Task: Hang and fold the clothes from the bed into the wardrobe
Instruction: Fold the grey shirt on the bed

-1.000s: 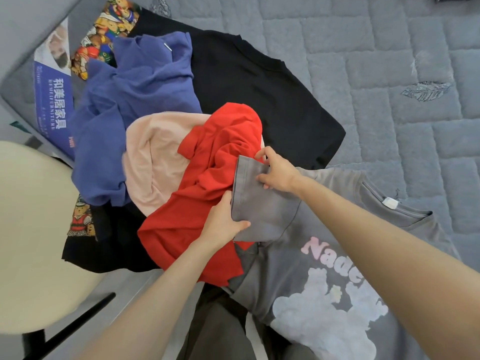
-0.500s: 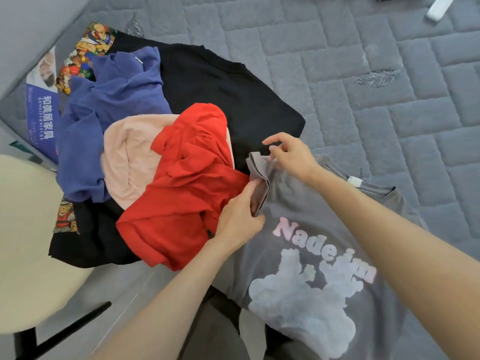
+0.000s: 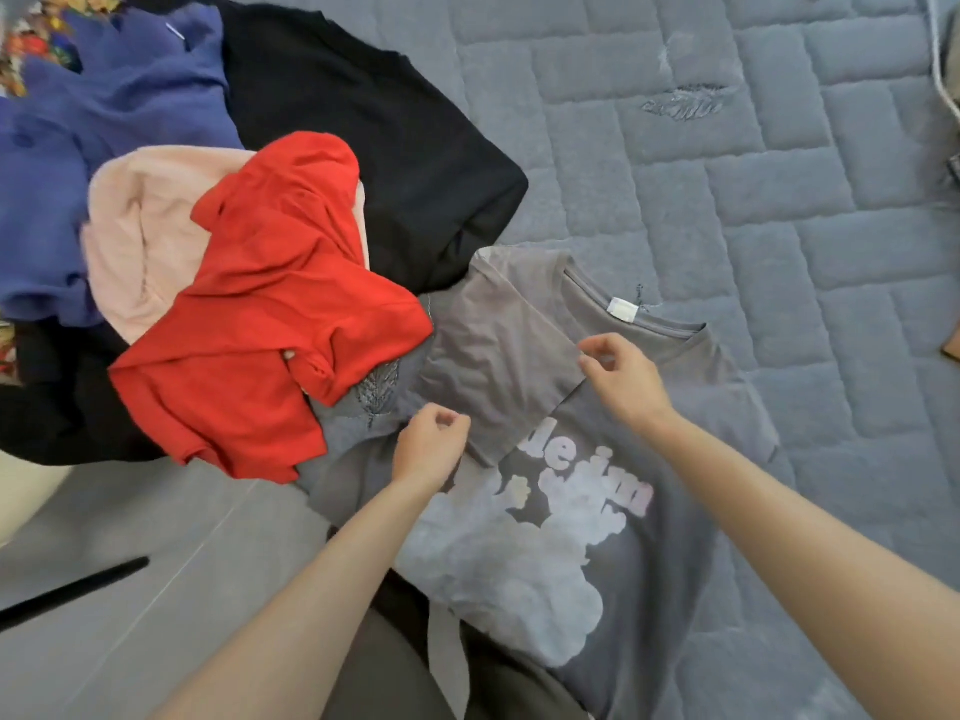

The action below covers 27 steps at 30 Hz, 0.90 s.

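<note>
A grey T-shirt [image 3: 685, 459] with pink lettering and a pale cloud print lies flat on the quilted grey bed [image 3: 753, 200], collar pointing away from me. Its left sleeve [image 3: 498, 350] is folded inward over the chest and covers part of the lettering. My left hand [image 3: 431, 444] pinches the sleeve's near corner with curled fingers. My right hand [image 3: 623, 376] pinches the sleeve's hem corner close to the collar. To the left lies a pile of a red garment [image 3: 270, 314], a pink one [image 3: 140, 236], a blue one [image 3: 104, 122] and a black one [image 3: 363, 122].
The bed's near edge runs across the lower left, with grey floor [image 3: 130, 615] beyond it. A black chair leg [image 3: 72, 589] and a cream seat edge [image 3: 15, 491] sit at the far left. The quilt to the right holds no clothes.
Both hands have carried the grey sleeve from beside the red garment across onto the shirt's chest, laying it flat. The view has shifted right and closer.
</note>
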Each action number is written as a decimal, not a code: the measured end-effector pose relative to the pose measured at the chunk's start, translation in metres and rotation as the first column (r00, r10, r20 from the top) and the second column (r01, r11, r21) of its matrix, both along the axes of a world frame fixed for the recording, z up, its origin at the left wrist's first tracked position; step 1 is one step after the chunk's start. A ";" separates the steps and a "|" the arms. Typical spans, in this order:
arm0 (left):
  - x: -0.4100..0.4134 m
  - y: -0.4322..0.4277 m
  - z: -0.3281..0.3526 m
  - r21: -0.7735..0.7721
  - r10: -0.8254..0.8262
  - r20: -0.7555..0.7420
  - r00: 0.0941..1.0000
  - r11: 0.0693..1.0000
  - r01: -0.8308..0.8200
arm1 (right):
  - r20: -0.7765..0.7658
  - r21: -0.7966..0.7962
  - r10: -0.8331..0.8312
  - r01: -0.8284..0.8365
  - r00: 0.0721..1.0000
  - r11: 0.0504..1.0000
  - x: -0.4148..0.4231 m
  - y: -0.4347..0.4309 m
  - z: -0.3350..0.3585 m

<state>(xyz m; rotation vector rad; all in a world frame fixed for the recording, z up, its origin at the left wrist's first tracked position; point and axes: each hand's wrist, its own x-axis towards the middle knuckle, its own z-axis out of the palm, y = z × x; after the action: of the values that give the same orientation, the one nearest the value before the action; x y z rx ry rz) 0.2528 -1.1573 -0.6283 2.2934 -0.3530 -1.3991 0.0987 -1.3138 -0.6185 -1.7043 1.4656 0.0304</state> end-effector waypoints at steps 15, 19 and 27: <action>0.047 -0.004 -0.037 0.279 0.731 -0.292 0.616 0.681 -0.677 | -0.007 0.004 -0.054 0.054 0.999 0.999 0.152 -0.036 -0.051; 0.062 -0.004 -0.044 0.269 0.820 -0.332 0.466 0.556 -0.786 | 0.094 -0.031 -0.229 0.233 0.969 0.972 0.170 -0.047 -0.057; 0.074 0.011 -0.047 0.204 0.819 -0.275 0.504 0.562 -0.802 | 0.224 0.044 -0.312 0.310 0.923 0.950 0.166 -0.050 -0.064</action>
<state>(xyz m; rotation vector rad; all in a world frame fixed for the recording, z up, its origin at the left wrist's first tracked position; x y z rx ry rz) 0.3267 -1.1458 -0.6757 1.7396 0.8143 -1.2073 0.2643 -1.3639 -0.6829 -1.3975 1.5398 -0.3213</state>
